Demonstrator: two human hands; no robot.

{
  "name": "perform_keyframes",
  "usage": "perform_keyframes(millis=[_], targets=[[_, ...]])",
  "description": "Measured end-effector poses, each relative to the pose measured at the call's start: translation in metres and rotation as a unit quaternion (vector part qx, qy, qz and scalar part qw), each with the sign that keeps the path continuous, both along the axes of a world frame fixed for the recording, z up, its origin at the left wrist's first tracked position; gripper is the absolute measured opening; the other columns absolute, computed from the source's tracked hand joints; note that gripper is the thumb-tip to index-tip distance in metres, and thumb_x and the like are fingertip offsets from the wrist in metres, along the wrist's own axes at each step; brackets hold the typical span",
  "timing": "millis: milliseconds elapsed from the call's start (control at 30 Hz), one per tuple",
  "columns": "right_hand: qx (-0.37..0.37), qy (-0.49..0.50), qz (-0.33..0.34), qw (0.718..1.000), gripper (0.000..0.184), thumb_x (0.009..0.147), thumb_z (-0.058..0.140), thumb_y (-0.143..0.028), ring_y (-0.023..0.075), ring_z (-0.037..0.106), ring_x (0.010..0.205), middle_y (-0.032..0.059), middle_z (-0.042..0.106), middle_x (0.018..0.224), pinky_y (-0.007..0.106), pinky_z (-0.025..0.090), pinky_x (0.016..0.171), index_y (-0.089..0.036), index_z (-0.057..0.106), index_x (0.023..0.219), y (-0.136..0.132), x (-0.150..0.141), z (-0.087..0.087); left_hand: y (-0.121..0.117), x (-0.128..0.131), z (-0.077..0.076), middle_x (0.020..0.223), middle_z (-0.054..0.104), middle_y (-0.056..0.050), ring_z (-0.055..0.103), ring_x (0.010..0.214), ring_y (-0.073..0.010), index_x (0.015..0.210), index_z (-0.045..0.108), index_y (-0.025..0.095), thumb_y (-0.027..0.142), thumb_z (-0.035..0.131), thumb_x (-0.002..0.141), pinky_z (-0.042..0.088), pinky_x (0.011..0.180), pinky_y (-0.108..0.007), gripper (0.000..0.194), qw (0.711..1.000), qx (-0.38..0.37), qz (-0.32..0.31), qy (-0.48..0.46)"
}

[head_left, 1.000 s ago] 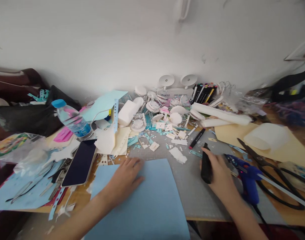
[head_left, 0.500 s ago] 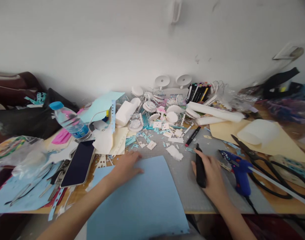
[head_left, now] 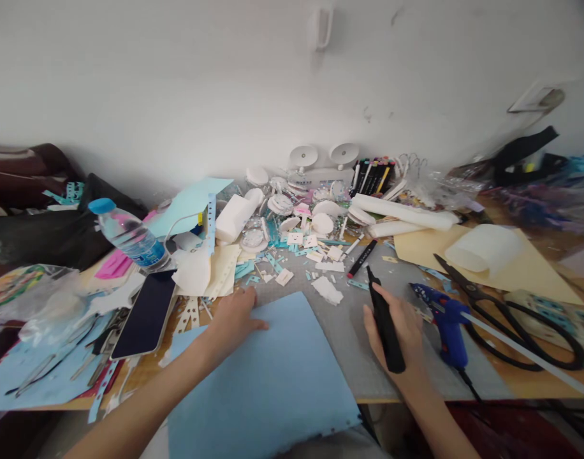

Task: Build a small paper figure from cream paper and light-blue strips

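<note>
A light-blue sheet of paper (head_left: pixel 268 376) lies at the front of the desk, its near part reaching over the front edge. My left hand (head_left: pixel 234 319) rests on its upper left part, thumb stretched out and the other fingers slightly bent, holding nothing. In my right hand (head_left: pixel 404 331) is a black utility knife (head_left: pixel 386 328), tilted with its narrow dark tip pointing away from me. This hand is closed round the handle, just right of the sheet, over the grey cutting mat (head_left: pixel 340 344).
A black marker (head_left: pixel 362 258) and paper scraps (head_left: pixel 328 290) lie ahead. To the right are a blue glue gun (head_left: pixel 447 325) and large black scissors (head_left: pixel 502 312). At left stand a water bottle (head_left: pixel 134 236) and a phone (head_left: pixel 146 315). White round parts (head_left: pixel 323 223) are heaped by the wall.
The view has shifted slightly. The knife has turned a little in my right hand, its tip now further left. My left hand's fingers are drawn in somewhat, still on the blue sheet.
</note>
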State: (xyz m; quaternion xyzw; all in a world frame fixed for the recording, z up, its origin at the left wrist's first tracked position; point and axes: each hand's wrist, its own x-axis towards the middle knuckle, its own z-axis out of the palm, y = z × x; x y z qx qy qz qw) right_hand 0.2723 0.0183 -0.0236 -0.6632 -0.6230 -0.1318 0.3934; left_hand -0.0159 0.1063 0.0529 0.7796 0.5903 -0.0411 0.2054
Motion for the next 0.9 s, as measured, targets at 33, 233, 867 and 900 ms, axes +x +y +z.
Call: perform_keyframes(millis=[33,233,867,900], targets=[[0.009,-0.003,-0.007,1.0,0.039,0.093,0.048,-0.037,0.0271,0.061,0.087,0.01,0.065,0.094,0.042,0.044,0.084,-0.016,0.052,0.127,-0.001,0.0,0.0,0.001,-0.001,0.0,0.089,0.064,-0.007,0.063,0.088,-0.0289,0.092,0.056,0.017,0.036,0.075,0.069,0.041,0.072,-0.033,0.036,1.0,-0.003,0.0,0.002],[0.037,-0.038,-0.014,0.998,0.039,0.094,0.047,-0.039,0.0272,0.061,0.088,0.0114,0.067,0.098,0.042,0.041,0.086,-0.015,0.053,0.124,-0.006,-0.004,0.002,0.013,-0.009,-0.007,0.073,0.061,0.0,0.06,0.072,-0.0214,0.074,0.055,0.02,0.031,0.07,0.072,0.036,0.06,-0.027,0.019,0.999,-0.006,-0.029,-0.021],[0.003,-0.067,-0.03,0.997,0.035,0.094,0.045,-0.039,0.0268,0.062,0.084,0.008,0.069,0.089,0.044,0.036,0.088,-0.02,0.052,0.122,-0.006,-0.004,0.003,-0.019,-0.024,-0.002,0.085,0.064,-0.005,0.06,0.082,-0.0247,0.089,0.06,0.019,0.028,0.064,0.076,0.044,0.074,-0.034,0.016,0.996,0.015,-0.034,-0.085],[0.002,-0.064,-0.031,0.997,0.035,0.094,0.045,-0.039,0.027,0.062,0.084,0.008,0.069,0.09,0.044,0.037,0.088,-0.02,0.052,0.122,-0.006,-0.004,0.002,-0.018,-0.024,0.001,0.077,0.061,-0.002,0.058,0.075,-0.0221,0.08,0.058,0.02,0.03,0.061,0.078,0.043,0.07,-0.032,0.01,0.995,0.011,-0.039,-0.094]])
